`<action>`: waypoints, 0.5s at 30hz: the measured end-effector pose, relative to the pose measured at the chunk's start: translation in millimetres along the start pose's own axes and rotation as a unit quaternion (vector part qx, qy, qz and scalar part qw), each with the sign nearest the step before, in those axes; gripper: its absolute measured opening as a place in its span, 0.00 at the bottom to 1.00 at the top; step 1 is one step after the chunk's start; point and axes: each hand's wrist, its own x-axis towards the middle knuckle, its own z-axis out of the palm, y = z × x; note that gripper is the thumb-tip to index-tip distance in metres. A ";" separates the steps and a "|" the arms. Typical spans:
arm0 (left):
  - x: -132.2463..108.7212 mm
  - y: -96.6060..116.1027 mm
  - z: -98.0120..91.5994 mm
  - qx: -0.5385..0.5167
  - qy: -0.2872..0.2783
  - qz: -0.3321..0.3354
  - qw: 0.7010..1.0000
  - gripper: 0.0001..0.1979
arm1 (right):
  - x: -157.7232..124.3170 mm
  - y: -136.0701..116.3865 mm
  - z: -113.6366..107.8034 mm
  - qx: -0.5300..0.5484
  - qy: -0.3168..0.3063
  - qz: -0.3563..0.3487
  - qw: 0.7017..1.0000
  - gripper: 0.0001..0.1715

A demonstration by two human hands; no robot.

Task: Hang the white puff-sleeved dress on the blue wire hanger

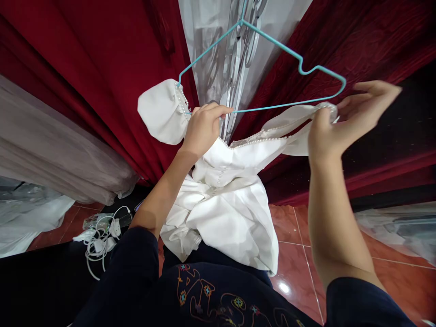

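Note:
A white dress (235, 159) with pearl-beaded edging hangs in front of me, its skirt bunched low against my body. Above it is a light blue clothes hanger (275, 43), its left end inside one puffed sleeve (161, 111). My left hand (204, 127) is closed around the hanger's lower bar beside that sleeve. At the hanger's right end, my right hand (335, 118) pinches the other sleeve (299, 116) under the thumb, its other fingers stretched outward. That sleeve lies just below the hanger's right corner, apparently off it.
Dark red curtains (112, 59) hang on both sides of a white metal rack (235, 68). White cables and plugs (102, 240) lie on a black surface at lower left. Grey sheer fabric (57, 136) hangs at left. Red tiles (293, 240) cover the floor.

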 end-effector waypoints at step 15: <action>-3.4 6.5 -7.6 0.019 -0.022 -0.013 0.999 0.26 | 79.2 -111.4 43.8 0.028 -0.232 -0.007 0.972 0.21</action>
